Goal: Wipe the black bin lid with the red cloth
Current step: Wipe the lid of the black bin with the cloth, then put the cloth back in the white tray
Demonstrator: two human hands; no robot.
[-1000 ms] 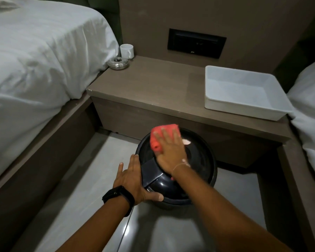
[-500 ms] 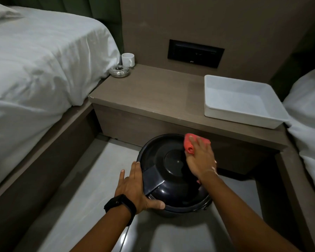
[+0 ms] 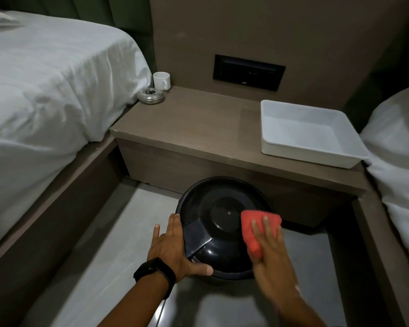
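1. Two hands work one black bin lid (image 3: 219,223): the right hand (image 3: 270,253) presses one red cloth (image 3: 257,226) flat, fingers spread, on the lid's right side.
2. The left hand (image 3: 172,250), open-palmed, braces the lid's left edge, thumb under its near rim.
3. Behind the lid, one nightstand (image 3: 194,128) carries one white tray (image 3: 305,135), one cup (image 3: 162,80) and one ashtray (image 3: 150,96).

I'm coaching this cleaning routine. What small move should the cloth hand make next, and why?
Probably sweep the red cloth leftward across the lid's centre. The right hand presses it on the black bin lid at its right side, and the left hand braces the left rim.
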